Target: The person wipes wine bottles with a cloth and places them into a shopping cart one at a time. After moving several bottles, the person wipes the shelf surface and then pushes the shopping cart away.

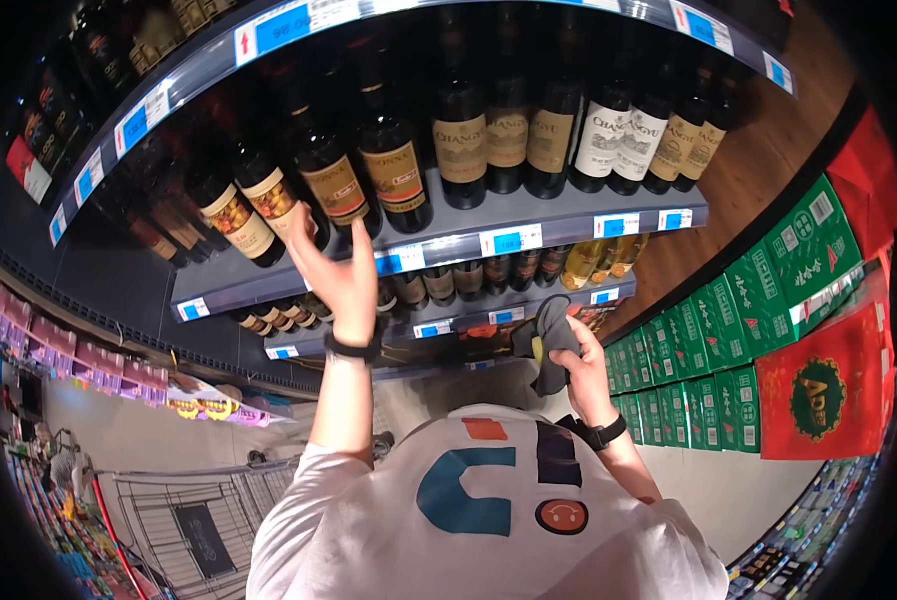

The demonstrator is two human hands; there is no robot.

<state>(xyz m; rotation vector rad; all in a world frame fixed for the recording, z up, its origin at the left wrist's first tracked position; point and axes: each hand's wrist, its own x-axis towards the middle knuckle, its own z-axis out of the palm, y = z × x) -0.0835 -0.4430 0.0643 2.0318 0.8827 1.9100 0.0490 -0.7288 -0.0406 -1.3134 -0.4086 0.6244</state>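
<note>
My left hand (338,280) reaches up to the middle shelf with its fingers spread. Its fingertips are right at the lower part of a dark wine bottle (336,185) with an orange-brown label. A similar wine bottle (396,180) stands just to the right, and a bottle with a cream picture label (268,197) is on the left, partly behind my fingers. Lower down, in front of my chest, my right hand (590,370) is closed on a dark grey cloth (548,350) with a small yellow-green patch.
More wine bottles (460,145) line the shelf (448,235), above a lower row of bottles (438,285). Green cartons (748,290) and a red carton (818,385) are stacked on the right. A wire shopping cart (148,500) stands behind on the left.
</note>
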